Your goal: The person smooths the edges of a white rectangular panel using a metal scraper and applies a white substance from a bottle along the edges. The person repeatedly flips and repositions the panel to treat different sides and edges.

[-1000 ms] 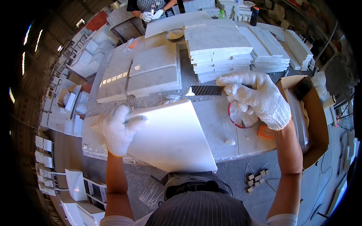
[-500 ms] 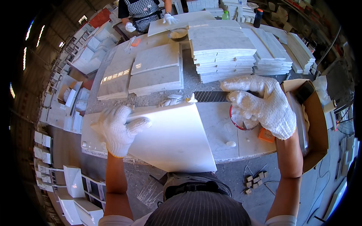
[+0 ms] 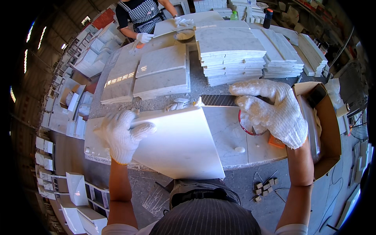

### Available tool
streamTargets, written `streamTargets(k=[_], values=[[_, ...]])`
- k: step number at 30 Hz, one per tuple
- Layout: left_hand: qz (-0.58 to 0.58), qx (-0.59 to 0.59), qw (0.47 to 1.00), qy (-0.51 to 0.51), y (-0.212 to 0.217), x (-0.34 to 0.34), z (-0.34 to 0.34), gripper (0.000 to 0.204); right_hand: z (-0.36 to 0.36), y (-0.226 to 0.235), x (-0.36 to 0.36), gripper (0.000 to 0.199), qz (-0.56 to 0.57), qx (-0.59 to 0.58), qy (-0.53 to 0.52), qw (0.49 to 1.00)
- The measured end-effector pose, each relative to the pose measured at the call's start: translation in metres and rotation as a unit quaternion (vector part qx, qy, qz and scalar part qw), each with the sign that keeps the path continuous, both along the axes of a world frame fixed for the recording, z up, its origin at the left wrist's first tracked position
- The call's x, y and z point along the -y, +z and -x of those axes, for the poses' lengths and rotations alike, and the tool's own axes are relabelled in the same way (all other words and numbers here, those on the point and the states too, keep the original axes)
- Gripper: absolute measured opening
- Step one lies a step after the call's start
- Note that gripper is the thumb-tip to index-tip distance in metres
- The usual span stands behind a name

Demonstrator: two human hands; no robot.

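My left hand [image 3: 124, 136], in a white knitted glove, grips a white stone slab [image 3: 178, 143] at its far left edge. The thumb lies on the face of the slab, which leans toward my waist. My gloved right hand [image 3: 274, 111] is closed around a dark flat blade [image 3: 219, 100] with slanted lines; its handle is hidden in the glove. A dab of white paste [image 3: 199, 101] sits at the blade tip, close to the slab's far corner. Below my right hand, a red-rimmed round container [image 3: 246, 127] shows in part, beside an orange box [image 3: 276, 141].
Stacked marble slabs [image 3: 233, 43] stand at the far side, with lower stacks [image 3: 160, 82] to the left. An open cardboard box [image 3: 333, 137] is at the right. Across the table, a co-worker's gloved hands [image 3: 145, 37] touch another slab [image 3: 203, 17] near a bowl [image 3: 184, 36].
The co-worker has leaned nearer, and one of their gloved hands has come down to the near corner of their slab. My hands, slab and blade have barely moved.
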State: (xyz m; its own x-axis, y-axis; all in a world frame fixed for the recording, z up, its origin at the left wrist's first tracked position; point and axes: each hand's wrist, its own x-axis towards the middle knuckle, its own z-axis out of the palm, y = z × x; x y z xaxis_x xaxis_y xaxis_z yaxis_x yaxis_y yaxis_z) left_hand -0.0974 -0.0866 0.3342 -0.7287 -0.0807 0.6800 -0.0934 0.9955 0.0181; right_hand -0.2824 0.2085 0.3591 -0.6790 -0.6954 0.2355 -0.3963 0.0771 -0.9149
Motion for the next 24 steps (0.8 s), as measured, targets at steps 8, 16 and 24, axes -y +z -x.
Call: streamTargets(k=[8, 16, 24], values=[[0.004, 0.008, 1.000, 0.003, -0.0006, 0.0020, -0.0014, 0.058, -0.0017, -0.0024, -0.0015, 0.025, 0.008, -0.024, -0.005, 1.000], [0.002, 0.004, 1.000, -0.001, -0.0004, 0.0013, -0.0010, 0.060, -0.0048, 0.0003, -0.0035, 0.027, 0.003, -0.031, -0.004, 0.999], [-0.002, 0.003, 1.000, -0.001, 0.0010, 0.0000, -0.0015, 0.057, -0.0045, -0.0026, -0.0035, 0.026, 0.029, -0.095, -0.004, 0.995]])
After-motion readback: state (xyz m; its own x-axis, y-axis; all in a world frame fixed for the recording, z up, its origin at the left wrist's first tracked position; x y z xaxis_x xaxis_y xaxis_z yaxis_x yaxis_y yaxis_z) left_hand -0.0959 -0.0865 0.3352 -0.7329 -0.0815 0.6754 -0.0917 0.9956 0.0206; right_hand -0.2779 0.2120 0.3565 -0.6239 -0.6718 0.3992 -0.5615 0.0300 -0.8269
